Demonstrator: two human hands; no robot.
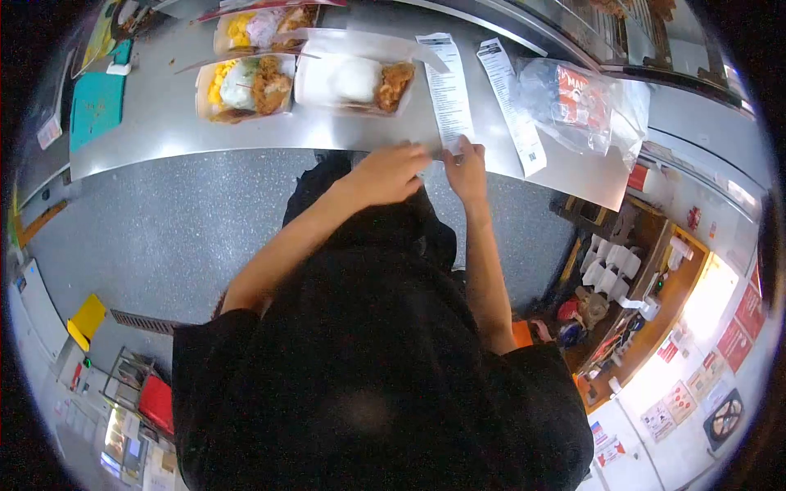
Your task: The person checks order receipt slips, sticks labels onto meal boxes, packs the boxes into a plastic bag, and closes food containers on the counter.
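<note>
A long printed receipt (pixel 449 90) lies on the steel counter, its lower end at the front edge. My right hand (pixel 466 170) is closed on that lower end, thumb and fingertips pressed together. Just left of it, my left hand (pixel 388 173) is in front of the counter edge with curled fingers, slightly blurred; whatever it may hold is hidden. A second receipt (pixel 512 110) lies to the right. Beyond my left hand sits an open food box (pixel 309 92) with white rice (pixel 352 80) and fried chicken (pixel 395 85).
Another open box (pixel 206 108) holds yellow corn, a white scoop and fried chicken; a similar box (pixel 219 39) stands behind. A clear plastic bag (pixel 573 106) with a red-and-white label lies right. A teal board (pixel 97 110) is at left. Shelves (pixel 634 270) stand lower right.
</note>
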